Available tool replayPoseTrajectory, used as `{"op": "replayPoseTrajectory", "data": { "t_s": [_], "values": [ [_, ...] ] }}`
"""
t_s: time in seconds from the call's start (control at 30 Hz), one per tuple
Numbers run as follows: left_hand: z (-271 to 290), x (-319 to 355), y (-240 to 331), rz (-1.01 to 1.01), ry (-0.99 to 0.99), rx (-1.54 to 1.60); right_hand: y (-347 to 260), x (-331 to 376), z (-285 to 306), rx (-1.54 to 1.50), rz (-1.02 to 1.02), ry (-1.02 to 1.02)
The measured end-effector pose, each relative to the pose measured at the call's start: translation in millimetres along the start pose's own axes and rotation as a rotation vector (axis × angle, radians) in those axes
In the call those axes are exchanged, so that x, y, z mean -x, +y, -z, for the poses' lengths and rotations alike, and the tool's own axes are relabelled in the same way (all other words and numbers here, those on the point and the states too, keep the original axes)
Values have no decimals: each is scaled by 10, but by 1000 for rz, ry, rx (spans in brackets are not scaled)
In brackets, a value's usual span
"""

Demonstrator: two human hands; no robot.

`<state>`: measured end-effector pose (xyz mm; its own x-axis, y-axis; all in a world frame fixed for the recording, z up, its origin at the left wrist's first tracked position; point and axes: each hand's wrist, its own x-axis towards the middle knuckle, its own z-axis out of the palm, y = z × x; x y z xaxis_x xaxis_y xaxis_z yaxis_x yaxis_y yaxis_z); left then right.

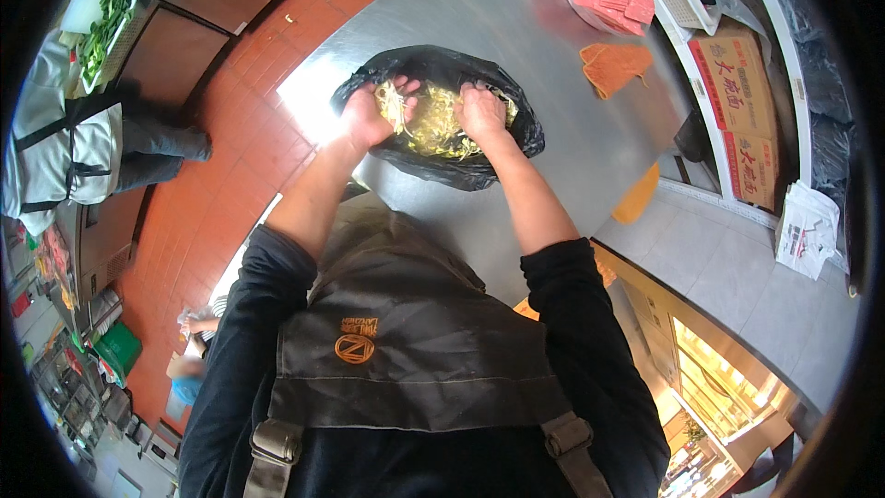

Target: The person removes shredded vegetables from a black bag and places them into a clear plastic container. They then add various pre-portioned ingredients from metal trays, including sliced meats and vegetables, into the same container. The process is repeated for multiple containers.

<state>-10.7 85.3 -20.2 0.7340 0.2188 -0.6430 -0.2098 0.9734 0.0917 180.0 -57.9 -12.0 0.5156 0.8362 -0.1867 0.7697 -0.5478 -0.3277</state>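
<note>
Sprouts (441, 120), heaped in black bag (461, 175) on table (590, 129). Left hand (367, 118) cups a bunch; right hand (481, 112) curls into the heap, grip unclear. Handling appears underway; most remain bagged.

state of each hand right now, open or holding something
Left hand: loosely curled, holding pale sprouts.
Right hand: curled over sprouts in the black bag; grip cannot be told.

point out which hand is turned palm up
The left hand: its palm faces up, cradling bean sprouts, whereas the right hand shows its back, knuckles uppermost.
</note>
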Motion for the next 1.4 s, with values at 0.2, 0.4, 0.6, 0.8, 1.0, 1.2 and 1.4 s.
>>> {"op": "replayPoseTrajectory", "data": {
  "t_s": [0.2,0.4,0.6,0.8,1.0,1.2,1.4],
  "values": [
    [161,104,-32,15,-38,-11,144,-165,302,-33,-138,-142],
    [215,181,-39,13,-66,-59,378,-190,263,-530,-256,-254],
    [156,227,-91,24,-26,-55,84,-112,-13,-666,-328,-231],
    [191,232,-111,49,1,-21,67,2,63,-274,-273,105],
    [115,256,-170,76,-24,-36,-133,4,-49,-97,-265,-106],
    [64,339,-144,34,10,-75,118,4,63,-308,-171,-62],
    [96,305,-173,49,-22,-45,412,51,152,-646,-144,-105]
  ]
}}
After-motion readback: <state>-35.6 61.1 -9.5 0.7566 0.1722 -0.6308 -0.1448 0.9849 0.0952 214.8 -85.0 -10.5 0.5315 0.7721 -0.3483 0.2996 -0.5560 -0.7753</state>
